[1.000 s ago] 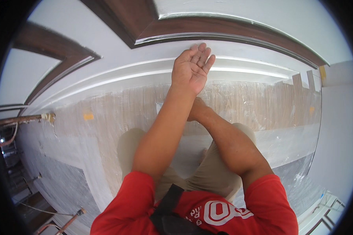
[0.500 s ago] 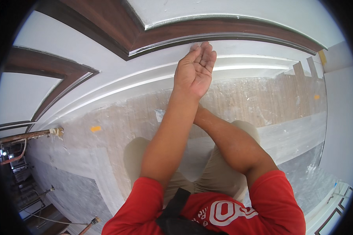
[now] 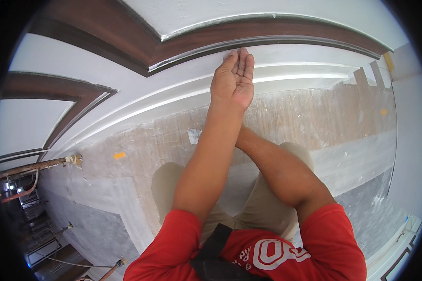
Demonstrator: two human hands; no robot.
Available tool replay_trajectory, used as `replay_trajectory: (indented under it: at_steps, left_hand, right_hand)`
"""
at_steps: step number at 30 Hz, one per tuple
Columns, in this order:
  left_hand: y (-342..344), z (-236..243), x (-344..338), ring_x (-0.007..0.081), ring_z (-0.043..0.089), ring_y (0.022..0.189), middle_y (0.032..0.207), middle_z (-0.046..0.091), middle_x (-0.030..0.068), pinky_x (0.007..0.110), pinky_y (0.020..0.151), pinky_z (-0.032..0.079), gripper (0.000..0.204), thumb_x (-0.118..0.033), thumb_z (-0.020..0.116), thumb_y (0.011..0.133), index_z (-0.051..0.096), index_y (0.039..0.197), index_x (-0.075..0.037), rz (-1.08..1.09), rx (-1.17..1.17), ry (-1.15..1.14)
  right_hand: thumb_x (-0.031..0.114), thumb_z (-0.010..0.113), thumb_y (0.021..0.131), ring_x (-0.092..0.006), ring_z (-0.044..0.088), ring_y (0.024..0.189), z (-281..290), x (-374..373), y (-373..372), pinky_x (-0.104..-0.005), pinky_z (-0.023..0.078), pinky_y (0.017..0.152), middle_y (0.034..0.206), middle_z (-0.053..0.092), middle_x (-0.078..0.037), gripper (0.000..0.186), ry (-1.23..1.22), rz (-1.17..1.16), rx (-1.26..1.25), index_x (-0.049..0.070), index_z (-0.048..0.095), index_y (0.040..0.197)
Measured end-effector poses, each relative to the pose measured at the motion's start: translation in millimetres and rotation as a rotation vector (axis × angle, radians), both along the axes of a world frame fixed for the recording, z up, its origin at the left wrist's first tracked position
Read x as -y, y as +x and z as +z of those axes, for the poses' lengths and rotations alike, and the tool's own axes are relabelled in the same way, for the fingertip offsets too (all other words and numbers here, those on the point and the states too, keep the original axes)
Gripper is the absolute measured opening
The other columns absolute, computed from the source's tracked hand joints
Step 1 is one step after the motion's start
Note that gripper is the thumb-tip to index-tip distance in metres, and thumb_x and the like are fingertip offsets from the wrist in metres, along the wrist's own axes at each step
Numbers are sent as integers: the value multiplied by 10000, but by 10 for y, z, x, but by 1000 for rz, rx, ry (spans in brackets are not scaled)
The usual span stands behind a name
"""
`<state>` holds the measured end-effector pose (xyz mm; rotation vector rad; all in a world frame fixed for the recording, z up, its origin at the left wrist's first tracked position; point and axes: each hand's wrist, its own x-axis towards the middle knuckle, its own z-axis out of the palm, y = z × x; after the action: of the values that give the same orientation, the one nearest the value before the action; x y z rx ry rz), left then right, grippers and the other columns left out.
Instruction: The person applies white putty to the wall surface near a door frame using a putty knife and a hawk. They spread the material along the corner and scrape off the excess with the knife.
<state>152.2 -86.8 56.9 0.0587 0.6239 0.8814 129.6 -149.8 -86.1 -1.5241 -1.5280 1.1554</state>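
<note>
My left hand (image 3: 233,78) reaches out palm up to the lower edge of a dark brown wood moulding (image 3: 248,35) on the white wall panel. Its fingers are drawn close together with the thumb against them, the tips right at the moulding's edge. Something small may lie between thumb and fingers, too unclear to name. My right forearm (image 3: 272,164) crosses beneath the left forearm, and the right hand is hidden behind it. White stepped baseboard ridges (image 3: 173,102) run along the wall below my left hand.
A dusty wood-look floor (image 3: 290,114) with grey sheets (image 3: 86,213) lies around my knees. A small white scrap (image 3: 193,136) lies beside my left forearm. Orange tape (image 3: 120,155) marks the floor. Metal scaffold pipes (image 3: 37,165) stand at left, a pale panel (image 3: 412,136) at right.
My left hand stays at the moulding's lower edge, its wrist turned slightly and its fingers a little straighter. The whole view has shifted slightly. My right arm keeps its place under the left.
</note>
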Motion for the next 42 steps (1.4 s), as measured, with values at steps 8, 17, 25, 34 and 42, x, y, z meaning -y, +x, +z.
replay_trajectory:
  at_steps: [8,17,25,34,42]
  left_hand:
    - [53,204,59,333,537,1143,1189,490,247,435,969,501,298,-31,507,905,382,1159,62,-65,4,-51]
    - [-56,118,-12,342,502,1191,1277,440,265,444,988,474,411,-29,519,881,330,1238,50,46,-83,64]
    - [-876,-2,-365,354,399,1275,1343,379,270,477,1035,403,513,-178,486,949,270,1367,24,213,-525,474]
    - [-1460,191,-798,295,119,1414,1505,105,283,324,1124,110,1013,-264,692,817,-29,1457,47,442,-1152,992]
    - [-1566,213,-769,317,167,1394,1472,132,326,343,1116,166,957,-225,654,829,-12,1450,71,308,-1241,1094]
  right_hand:
    - [367,601,846,-266,534,1072,-81,-14,5,-402,423,896,1154,578,-116,397,62,-66,5,95,571,1133]
    - [287,550,820,-292,658,903,197,-62,104,-407,508,775,952,688,-135,276,-199,182,503,88,689,952]
    - [236,520,783,-353,630,915,13,-160,282,-439,500,809,932,660,-214,278,-132,145,505,15,685,816]
    - [195,509,840,-346,615,983,34,-284,208,-431,486,856,1019,650,-198,298,-182,212,534,-6,653,1007]
    - [337,505,903,-335,590,1026,89,-415,153,-425,462,884,1066,630,-200,387,-251,282,501,0,643,1033]
